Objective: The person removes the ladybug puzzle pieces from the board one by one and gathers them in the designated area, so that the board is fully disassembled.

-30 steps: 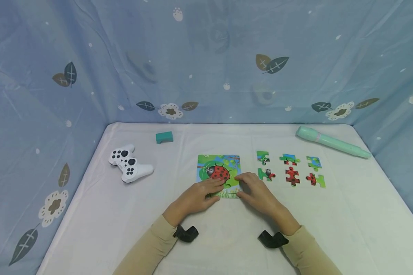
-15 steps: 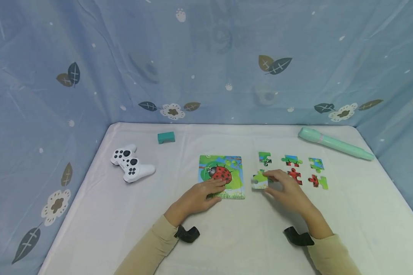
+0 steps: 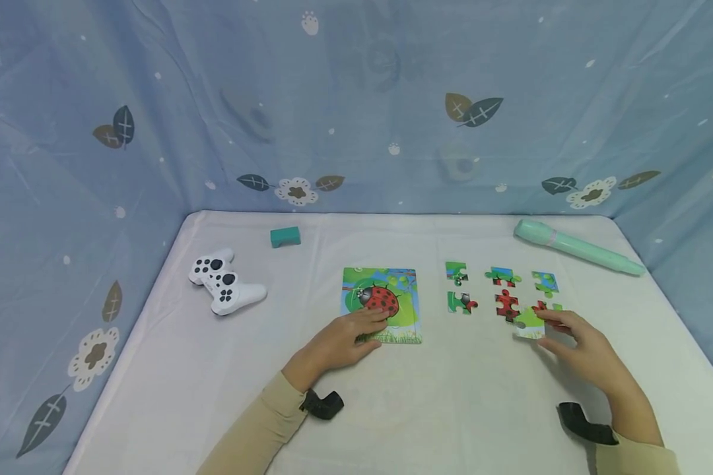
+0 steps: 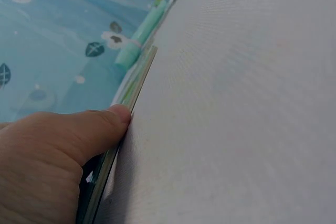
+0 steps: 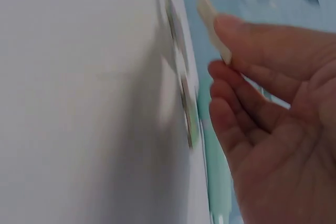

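My left hand [image 3: 341, 340] rests on the lower left of a square ladybug puzzle board [image 3: 405, 330]. In the left wrist view its thumb lies along the edge of the board [image 4: 139, 85]. Over to the right, my right hand [image 3: 588, 349] pinches a light-green puzzle piece [image 3: 530, 324] between thumb and fingers. The right wrist view shows this puzzle piece [image 5: 210, 22] tilted above the table. Underneath it, a red-and-green puzzle piece [image 3: 541, 305] is partly hidden. Beside that lies a red spotted puzzle piece [image 3: 506, 303].
Several other loose pieces, including a green corner piece [image 3: 456, 273] and a blue-green one [image 3: 545, 282], lie in two rows right of the board. A white game controller [image 3: 222, 284], a teal block [image 3: 285, 237] and a mint-green stick with a thicker end [image 3: 576, 247] are farther out.
My right hand has left the board's right side with the light-green puzzle piece and carried it right, over the loose pieces. The left hand stays on the board.
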A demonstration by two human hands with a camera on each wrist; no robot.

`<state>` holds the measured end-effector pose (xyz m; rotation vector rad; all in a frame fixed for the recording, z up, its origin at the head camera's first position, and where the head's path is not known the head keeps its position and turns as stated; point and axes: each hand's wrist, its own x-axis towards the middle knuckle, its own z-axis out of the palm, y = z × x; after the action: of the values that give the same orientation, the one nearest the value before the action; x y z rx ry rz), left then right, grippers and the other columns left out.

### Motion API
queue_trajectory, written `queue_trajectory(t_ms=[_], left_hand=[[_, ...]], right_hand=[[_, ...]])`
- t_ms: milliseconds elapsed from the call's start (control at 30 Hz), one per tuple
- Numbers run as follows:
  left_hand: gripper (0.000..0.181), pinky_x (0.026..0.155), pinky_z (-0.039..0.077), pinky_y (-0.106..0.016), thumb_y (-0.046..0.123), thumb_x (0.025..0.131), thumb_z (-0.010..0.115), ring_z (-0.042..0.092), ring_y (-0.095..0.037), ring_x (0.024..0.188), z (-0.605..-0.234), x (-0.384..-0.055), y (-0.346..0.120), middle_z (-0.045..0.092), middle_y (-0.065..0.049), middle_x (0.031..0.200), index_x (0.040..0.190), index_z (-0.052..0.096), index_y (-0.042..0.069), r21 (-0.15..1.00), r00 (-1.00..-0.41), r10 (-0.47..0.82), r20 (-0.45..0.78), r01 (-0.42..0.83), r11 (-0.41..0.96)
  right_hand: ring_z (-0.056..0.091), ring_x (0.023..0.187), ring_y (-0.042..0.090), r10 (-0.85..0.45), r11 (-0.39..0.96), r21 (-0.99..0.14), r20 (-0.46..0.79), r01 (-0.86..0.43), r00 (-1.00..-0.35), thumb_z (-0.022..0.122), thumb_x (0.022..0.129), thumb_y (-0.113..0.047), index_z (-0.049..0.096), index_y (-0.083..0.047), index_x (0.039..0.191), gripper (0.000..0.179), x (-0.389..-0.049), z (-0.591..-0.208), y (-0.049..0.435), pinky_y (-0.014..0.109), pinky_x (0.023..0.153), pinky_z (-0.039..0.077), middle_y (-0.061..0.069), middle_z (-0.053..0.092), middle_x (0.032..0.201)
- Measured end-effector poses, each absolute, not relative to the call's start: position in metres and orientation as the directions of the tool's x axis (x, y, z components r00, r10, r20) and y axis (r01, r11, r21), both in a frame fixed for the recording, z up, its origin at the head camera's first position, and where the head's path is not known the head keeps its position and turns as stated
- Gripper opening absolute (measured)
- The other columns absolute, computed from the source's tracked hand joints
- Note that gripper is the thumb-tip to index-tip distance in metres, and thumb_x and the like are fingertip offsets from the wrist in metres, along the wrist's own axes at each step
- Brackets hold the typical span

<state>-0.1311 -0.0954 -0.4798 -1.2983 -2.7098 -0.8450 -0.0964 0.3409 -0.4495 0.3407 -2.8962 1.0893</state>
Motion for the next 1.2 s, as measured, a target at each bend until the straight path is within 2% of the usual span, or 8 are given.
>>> queue_trajectory(t_ms=[100, 167, 333, 467, 633, 900, 1033, 1200], left_hand=[[0.040, 0.111, 0.037, -0.034, 0.024, 0.091, 0.064, 0.047, -0.020, 0.131, -0.480, -0.131, -0.096, 0.054, -0.005, 0.138, 0.126, 0.061, 0.006, 0.465, -0.658, 0.714, 0.238, 0.723, 0.511], [0.040, 0.111, 0.038, -0.035, 0.024, 0.092, 0.063, 0.047, -0.021, 0.131, -0.480, -0.132, -0.096, 0.054, -0.005, 0.138, 0.127, 0.061, 0.006, 0.467, -0.661, 0.713, 0.234, 0.720, 0.514], [0.040, 0.112, 0.037, -0.035, 0.024, 0.092, 0.063, 0.047, -0.021, 0.131, -0.480, -0.132, -0.096, 0.054, -0.006, 0.138, 0.127, 0.061, 0.005, 0.472, -0.661, 0.715, 0.230, 0.718, 0.512], [0.040, 0.112, 0.036, -0.035, 0.023, 0.092, 0.063, 0.046, -0.020, 0.132, -0.481, -0.133, -0.095, 0.053, -0.005, 0.139, 0.127, 0.061, 0.005, 0.480, -0.658, 0.719, 0.224, 0.717, 0.506], [0.040, 0.111, 0.038, -0.035, 0.023, 0.091, 0.064, 0.047, -0.021, 0.132, -0.480, -0.132, -0.095, 0.053, -0.006, 0.139, 0.127, 0.061, 0.005, 0.480, -0.663, 0.711, 0.233, 0.715, 0.509], [0.038, 0.112, 0.036, -0.033, 0.023, 0.092, 0.062, 0.046, -0.020, 0.132, -0.480, -0.132, -0.097, 0.053, -0.006, 0.139, 0.126, 0.061, 0.005, 0.466, -0.650, 0.718, 0.250, 0.730, 0.499], [0.037, 0.112, 0.037, -0.034, 0.023, 0.093, 0.062, 0.048, -0.021, 0.130, -0.480, -0.133, -0.096, 0.054, -0.007, 0.137, 0.125, 0.063, 0.004, 0.418, -0.622, 0.736, 0.267, 0.763, 0.493], [0.037, 0.110, 0.039, -0.032, 0.025, 0.093, 0.062, 0.050, -0.019, 0.129, -0.480, -0.133, -0.096, 0.055, -0.007, 0.137, 0.124, 0.063, 0.006, 0.346, -0.606, 0.743, 0.283, 0.787, 0.511]], right_hand=[[0.033, 0.101, -0.026, -0.173, 0.723, -0.669, 0.067, -0.173, -0.983, 0.070, 0.086, -0.015, 0.053, 0.001, 0.127, 0.047, -0.092, -0.451, 0.359, -0.003, 0.076, 0.035, -0.031, 0.041, 0.116], [0.033, 0.100, -0.027, -0.155, 0.721, -0.680, 0.032, -0.136, -0.987, 0.070, 0.087, -0.016, 0.052, 0.002, 0.128, 0.048, -0.088, -0.453, 0.369, -0.003, 0.075, 0.035, -0.035, 0.038, 0.114], [0.034, 0.099, -0.027, -0.147, 0.718, -0.691, -0.025, -0.089, -0.989, 0.068, 0.088, -0.017, 0.051, -0.002, 0.130, 0.048, -0.080, -0.457, 0.387, -0.002, 0.073, 0.035, -0.035, 0.037, 0.113], [0.037, 0.100, -0.027, -0.175, 0.704, -0.701, -0.009, -0.119, -0.985, 0.069, 0.087, -0.013, 0.051, 0.003, 0.128, 0.047, -0.080, -0.460, 0.390, -0.003, 0.075, 0.036, -0.037, 0.038, 0.113], [0.036, 0.102, -0.025, -0.202, 0.683, -0.716, 0.010, -0.148, -0.979, 0.068, 0.087, -0.010, 0.051, 0.006, 0.125, 0.045, -0.080, -0.461, 0.388, -0.004, 0.078, 0.031, -0.033, 0.040, 0.113], [0.039, 0.101, -0.022, -0.181, 0.678, -0.725, -0.010, -0.117, -0.983, 0.069, 0.086, -0.011, 0.049, 0.005, 0.127, 0.048, -0.080, -0.461, 0.387, -0.003, 0.078, 0.032, -0.031, 0.042, 0.113], [0.038, 0.100, -0.023, -0.146, 0.682, -0.724, 0.002, -0.102, -0.989, 0.070, 0.085, -0.012, 0.049, 0.005, 0.128, 0.050, -0.079, -0.458, 0.387, -0.003, 0.077, 0.031, -0.035, 0.041, 0.113], [0.038, 0.105, -0.022, -0.195, 0.660, -0.726, 0.082, -0.192, -0.977, 0.070, 0.084, -0.006, 0.051, 0.005, 0.126, 0.047, -0.082, -0.448, 0.371, -0.004, 0.081, 0.031, -0.032, 0.045, 0.116]])
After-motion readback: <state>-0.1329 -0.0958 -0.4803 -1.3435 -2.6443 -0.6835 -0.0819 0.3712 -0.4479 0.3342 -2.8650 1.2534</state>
